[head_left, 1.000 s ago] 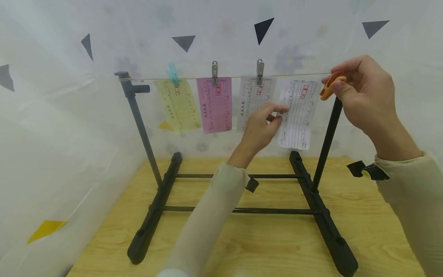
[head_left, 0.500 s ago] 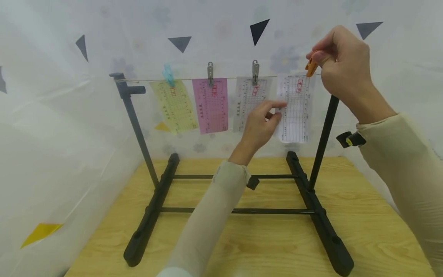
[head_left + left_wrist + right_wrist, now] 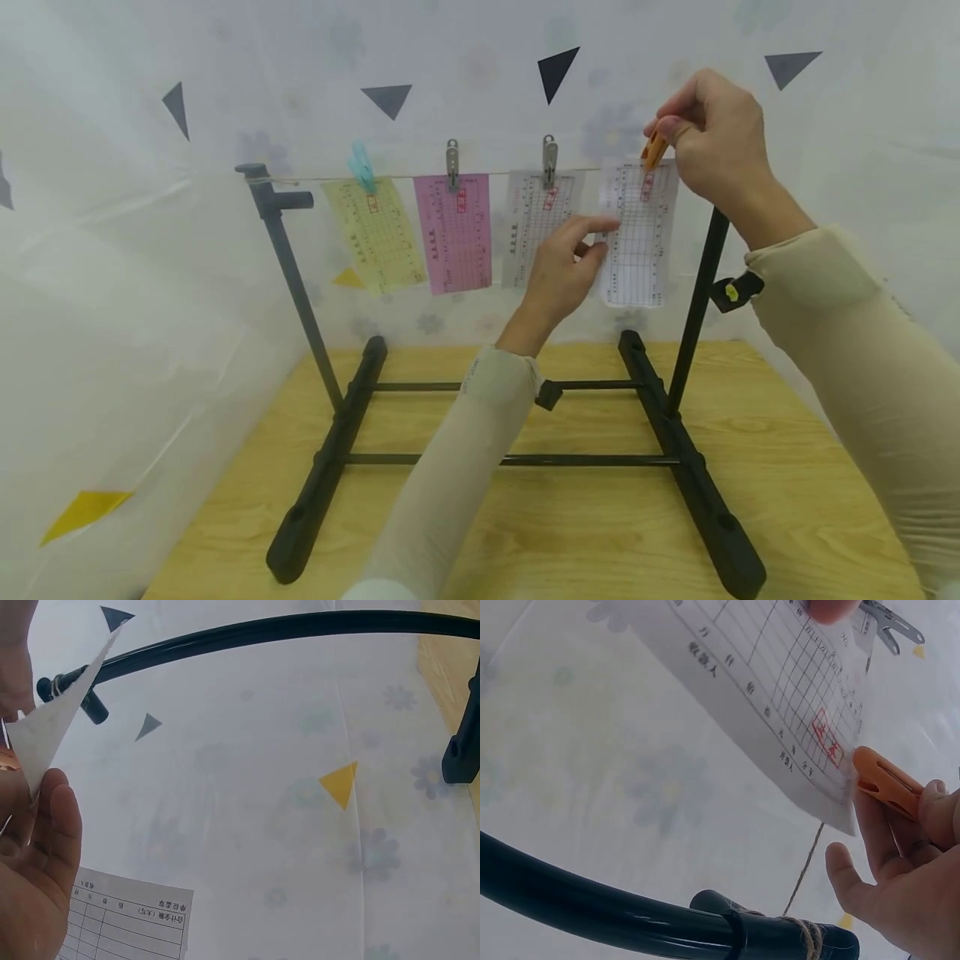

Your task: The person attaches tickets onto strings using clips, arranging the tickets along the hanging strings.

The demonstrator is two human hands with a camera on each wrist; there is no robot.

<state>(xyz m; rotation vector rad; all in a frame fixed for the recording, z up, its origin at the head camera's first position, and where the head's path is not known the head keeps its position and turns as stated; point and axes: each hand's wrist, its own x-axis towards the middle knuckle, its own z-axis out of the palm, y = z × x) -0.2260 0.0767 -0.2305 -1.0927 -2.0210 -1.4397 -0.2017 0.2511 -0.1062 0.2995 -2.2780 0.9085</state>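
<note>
A white printed slip (image 3: 636,242) with a red stamp hangs upright at the right end of the string (image 3: 498,174). My left hand (image 3: 561,271) pinches its left edge between thumb and index finger. At the slip's top edge, my right hand (image 3: 716,137) holds an orange clothespin (image 3: 889,782) between thumb and fingers. Its tip meets the paper in the right wrist view; whether it grips the string is hidden. To the left hang a grey-white slip (image 3: 525,212) and a pink slip (image 3: 453,242) under metal clips (image 3: 550,162), and a yellow slip (image 3: 378,242) under a light-blue clip (image 3: 362,168).
A black stand (image 3: 303,292) carries the string between its two posts. Its feet (image 3: 330,475) and crossbars (image 3: 585,460) rest on a wood-grain table (image 3: 570,533). Behind it hangs a pale flowered sheet (image 3: 480,92) with dark and yellow triangles.
My right hand has moved left with the orange clothespin, from beside the right post to the white slip's top edge. The slip has risen slightly; my left hand keeps its pinch.
</note>
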